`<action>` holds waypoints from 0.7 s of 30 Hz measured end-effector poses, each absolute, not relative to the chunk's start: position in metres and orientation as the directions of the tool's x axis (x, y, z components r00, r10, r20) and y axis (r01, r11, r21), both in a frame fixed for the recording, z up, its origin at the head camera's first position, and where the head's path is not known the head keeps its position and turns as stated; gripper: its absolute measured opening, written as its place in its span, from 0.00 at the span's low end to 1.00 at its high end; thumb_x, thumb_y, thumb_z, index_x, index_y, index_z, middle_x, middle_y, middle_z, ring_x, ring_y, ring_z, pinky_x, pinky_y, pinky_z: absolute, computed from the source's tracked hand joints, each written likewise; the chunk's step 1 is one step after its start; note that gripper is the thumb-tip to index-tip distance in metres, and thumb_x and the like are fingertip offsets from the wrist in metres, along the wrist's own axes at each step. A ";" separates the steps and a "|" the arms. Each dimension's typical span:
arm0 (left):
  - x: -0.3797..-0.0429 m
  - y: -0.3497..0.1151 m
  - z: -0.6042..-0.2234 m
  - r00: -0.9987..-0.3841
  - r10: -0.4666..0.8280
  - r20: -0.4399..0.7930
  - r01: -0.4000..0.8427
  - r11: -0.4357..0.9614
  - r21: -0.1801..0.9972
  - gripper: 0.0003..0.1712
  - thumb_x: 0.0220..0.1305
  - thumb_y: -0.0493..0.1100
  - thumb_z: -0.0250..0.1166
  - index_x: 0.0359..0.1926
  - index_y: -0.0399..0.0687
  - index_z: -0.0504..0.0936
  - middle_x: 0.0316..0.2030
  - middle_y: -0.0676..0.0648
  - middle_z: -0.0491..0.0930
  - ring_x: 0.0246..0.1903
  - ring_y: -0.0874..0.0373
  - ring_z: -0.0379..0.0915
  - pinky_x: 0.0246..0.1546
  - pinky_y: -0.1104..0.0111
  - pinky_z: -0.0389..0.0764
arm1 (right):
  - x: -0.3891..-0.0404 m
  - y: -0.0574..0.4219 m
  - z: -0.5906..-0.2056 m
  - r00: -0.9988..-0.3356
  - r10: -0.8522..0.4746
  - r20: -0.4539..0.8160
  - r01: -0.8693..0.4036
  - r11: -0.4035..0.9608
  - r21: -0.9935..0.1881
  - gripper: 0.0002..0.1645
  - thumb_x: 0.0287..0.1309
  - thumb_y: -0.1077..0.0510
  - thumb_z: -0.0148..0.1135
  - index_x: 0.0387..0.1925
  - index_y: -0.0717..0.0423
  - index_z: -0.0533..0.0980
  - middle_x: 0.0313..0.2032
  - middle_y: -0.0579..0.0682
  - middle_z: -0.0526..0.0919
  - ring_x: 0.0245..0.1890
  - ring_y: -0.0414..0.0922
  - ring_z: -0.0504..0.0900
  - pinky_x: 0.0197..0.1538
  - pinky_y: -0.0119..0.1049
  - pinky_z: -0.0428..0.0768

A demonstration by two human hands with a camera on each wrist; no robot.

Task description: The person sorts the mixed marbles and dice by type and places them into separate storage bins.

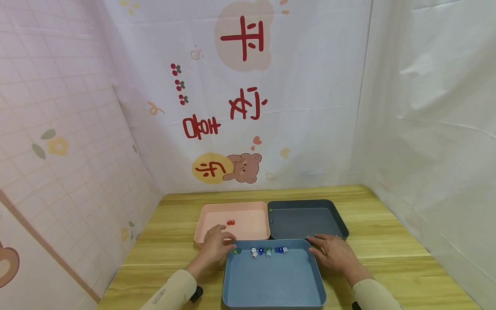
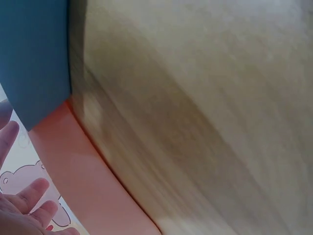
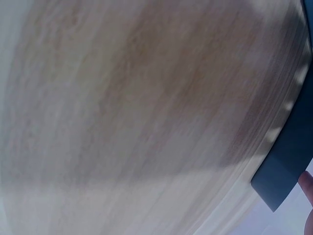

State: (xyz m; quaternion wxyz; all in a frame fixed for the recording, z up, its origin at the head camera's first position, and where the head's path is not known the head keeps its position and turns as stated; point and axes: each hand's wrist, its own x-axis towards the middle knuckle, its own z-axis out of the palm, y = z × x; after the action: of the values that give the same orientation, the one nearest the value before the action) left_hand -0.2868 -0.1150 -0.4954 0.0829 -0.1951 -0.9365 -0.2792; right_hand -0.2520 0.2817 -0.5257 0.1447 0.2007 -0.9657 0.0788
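The blue tray [image 1: 275,280] lies nearest the person, with several white dice [image 1: 254,255], blue dice [image 1: 261,251] and green dice [image 1: 235,251] along its far side. At its far left corner is my left hand [image 1: 218,246], fingers extended over the edge of the pink tray [image 1: 205,211], which contains two red dice [image 1: 230,222]. My right hand [image 1: 334,253] is by the blue tray's far right corner, its fingers loosely stretched near the rim. Neither hand shows a die in it. The wrist views catch only fingers and tray walls.
Behind the blue tray, right of the pink one, stands a dark grey tray [image 1: 310,217] with a small green die [image 1: 271,210] near its left wall. All three trays are on a wood-grain table [image 1: 387,241]. Printed white cloth [image 1: 310,107] hangs around the back and sides.
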 end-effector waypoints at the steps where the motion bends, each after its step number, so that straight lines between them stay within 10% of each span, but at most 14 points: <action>1: -0.286 -0.115 -0.496 -0.911 0.318 0.263 0.410 0.768 0.492 0.09 0.49 0.45 0.70 0.34 0.52 0.84 0.55 0.38 0.67 0.58 0.39 0.54 0.57 0.46 0.49 | -0.252 0.281 -0.525 -0.879 -0.362 0.311 -0.408 0.908 -0.096 0.25 0.58 0.40 0.53 0.55 0.43 0.74 0.51 0.52 0.76 0.51 0.54 0.73 0.52 0.57 0.65; 21: -0.284 -0.109 -0.509 -0.867 0.386 0.316 0.469 0.846 0.254 0.05 0.45 0.48 0.70 0.25 0.55 0.86 0.51 0.37 0.72 0.58 0.35 0.55 0.52 0.35 0.47 | -0.250 0.274 -0.526 -0.891 -0.328 0.313 -0.370 0.925 -0.085 0.27 0.60 0.40 0.50 0.58 0.45 0.71 0.57 0.51 0.71 0.57 0.56 0.67 0.55 0.66 0.54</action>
State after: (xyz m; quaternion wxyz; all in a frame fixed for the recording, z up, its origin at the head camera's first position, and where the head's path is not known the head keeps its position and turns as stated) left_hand -0.2839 -0.1091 -0.5095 0.1272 -0.2243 -0.9522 -0.1636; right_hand -0.2501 0.2745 -0.5261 0.1483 0.1799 -0.9698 0.0712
